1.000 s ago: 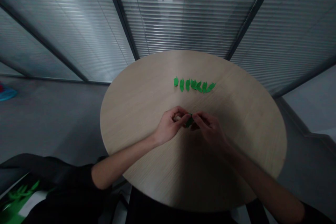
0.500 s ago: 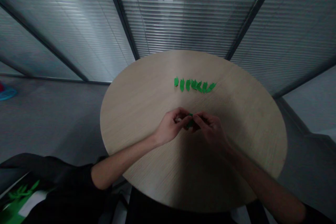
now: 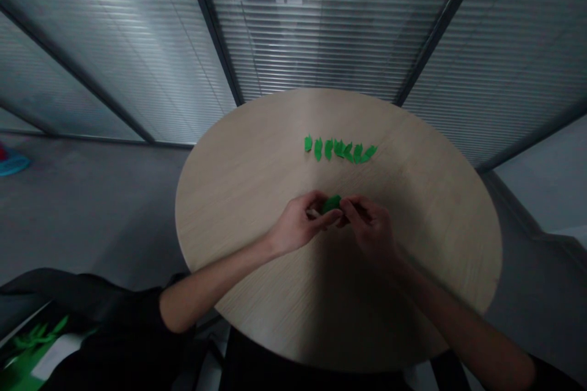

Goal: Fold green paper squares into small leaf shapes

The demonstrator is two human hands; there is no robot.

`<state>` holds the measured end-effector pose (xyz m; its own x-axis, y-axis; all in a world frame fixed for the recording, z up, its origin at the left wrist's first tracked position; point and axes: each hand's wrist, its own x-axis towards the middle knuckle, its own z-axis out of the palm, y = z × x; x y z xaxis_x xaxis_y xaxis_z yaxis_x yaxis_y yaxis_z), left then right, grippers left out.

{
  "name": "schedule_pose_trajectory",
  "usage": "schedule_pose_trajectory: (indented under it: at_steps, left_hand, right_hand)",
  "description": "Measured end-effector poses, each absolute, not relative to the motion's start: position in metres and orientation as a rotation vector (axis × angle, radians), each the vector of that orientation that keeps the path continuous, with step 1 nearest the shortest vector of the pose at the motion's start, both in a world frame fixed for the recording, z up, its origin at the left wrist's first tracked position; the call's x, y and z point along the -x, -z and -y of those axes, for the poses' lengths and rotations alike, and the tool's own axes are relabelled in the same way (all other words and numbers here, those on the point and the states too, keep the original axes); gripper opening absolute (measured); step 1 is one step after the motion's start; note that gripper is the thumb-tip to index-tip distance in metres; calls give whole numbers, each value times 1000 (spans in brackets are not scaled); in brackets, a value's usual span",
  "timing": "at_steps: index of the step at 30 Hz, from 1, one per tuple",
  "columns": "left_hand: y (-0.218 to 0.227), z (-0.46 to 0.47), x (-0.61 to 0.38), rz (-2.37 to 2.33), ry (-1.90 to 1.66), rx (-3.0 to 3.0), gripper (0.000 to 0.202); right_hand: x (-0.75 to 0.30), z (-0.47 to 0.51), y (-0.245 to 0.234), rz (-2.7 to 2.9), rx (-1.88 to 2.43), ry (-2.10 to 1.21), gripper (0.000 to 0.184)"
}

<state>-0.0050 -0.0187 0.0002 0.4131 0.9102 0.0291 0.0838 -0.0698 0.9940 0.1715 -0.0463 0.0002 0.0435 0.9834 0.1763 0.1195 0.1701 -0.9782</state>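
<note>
Between my two hands is a green leaf-shaped piece (image 3: 331,204), possibly paper. My left hand (image 3: 300,222) pinches it from the left, thumb in front. From the right, the thumb and fingertips of my right hand (image 3: 372,227) close on its other end. Fingers cover part of the piece, so its full outline is hidden. Beyond my hands, a row of several similar green leaf-shaped pieces (image 3: 329,148) lies on the round wooden table (image 3: 238,183). Those toward the right of the row touch or overlap.
Glass panels with blinds (image 3: 321,49) rise behind the table's far edge. At lower left, a green item with leafy strips (image 3: 34,339) lies beside a white piece (image 3: 57,355). A blue round object (image 3: 14,164) rests on the floor at far left.
The green piece between my hands has turned or risen, and more of its surface shows. My left thumb has shifted slightly right and down. The row on the table is unchanged.
</note>
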Motion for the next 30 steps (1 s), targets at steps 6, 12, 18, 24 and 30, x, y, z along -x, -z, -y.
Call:
schedule_pose_trajectory:
  at_steps: [6,12,18,24,30]
  left_hand:
    - [-9,17,9,-921,-880,-1505,35]
    - [-10,17,10,-915,-736,-1474,38]
    - [-9,16,8,-869,-731,-1387,38]
    - [-10,17,7,-844,-809,-1316,39]
    - [-10,14,11,-844,-830,-1350,33]
  right_hand:
    - [-173,45,-3,1342,1162,-1025,34]
    - [-186,41,-2,1572,1181,-1102,35]
    - [-185,42,-5,1538,1165,-1059,35]
    - [-175,45,-8,1369,1161,-1012,40]
    - [-180,42,-8,1380,1157,-1113,41]
